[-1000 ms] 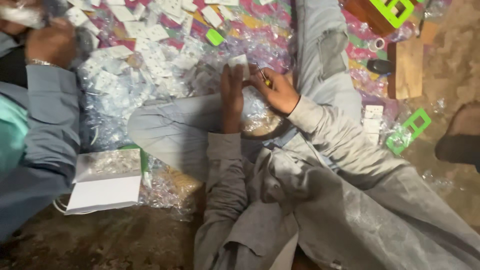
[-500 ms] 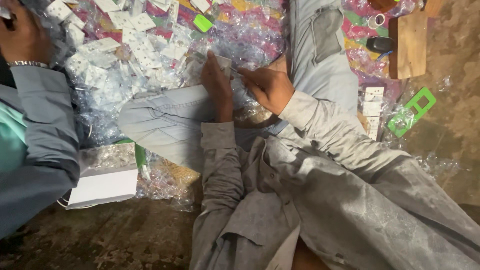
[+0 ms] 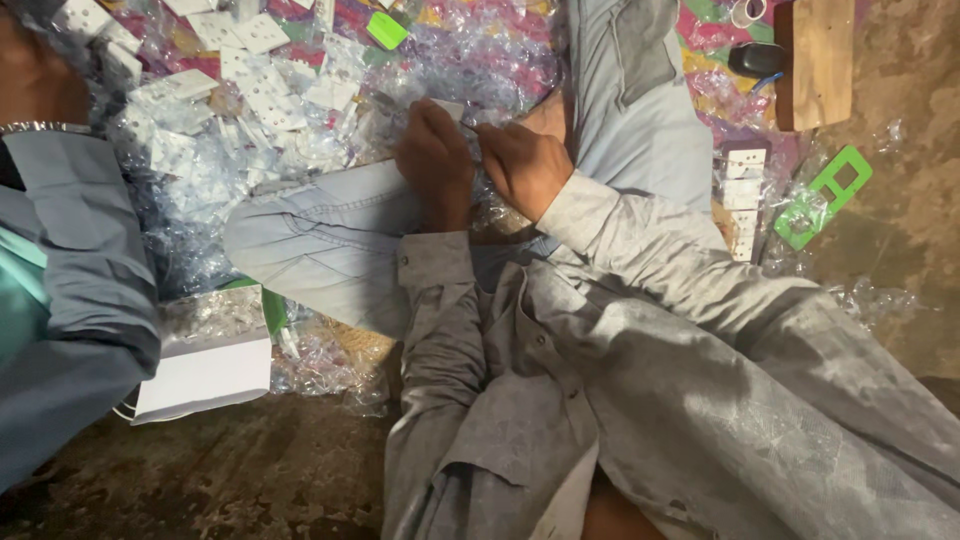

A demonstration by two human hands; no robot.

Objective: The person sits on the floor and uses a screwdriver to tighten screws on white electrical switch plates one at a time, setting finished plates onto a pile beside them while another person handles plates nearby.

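Note:
I sit cross-legged on the floor in grey clothes. My left hand (image 3: 433, 160) and my right hand (image 3: 522, 165) meet just above my lap, both closed on a small white plastic piece (image 3: 452, 108) in a clear wrapper; only its top edge shows past my fingers. Right beyond my hands lies a heap of white socket plates (image 3: 255, 90) in clear plastic bags (image 3: 480, 50). My jeans-clad knees (image 3: 330, 235) frame the hands on both sides.
Another person's sleeve (image 3: 75, 250) and hand with a metal bracelet (image 3: 40, 90) fill the left edge. A white box of bagged parts (image 3: 205, 360) sits by them. A wooden block (image 3: 822, 60), a dark small object (image 3: 755, 58) and green plastic frames (image 3: 825, 195) lie at right.
The view has shifted so my hands sit higher in frame. Both hands moved slightly forward toward the heap, still together on the small piece. The other person's hand slid to the left edge.

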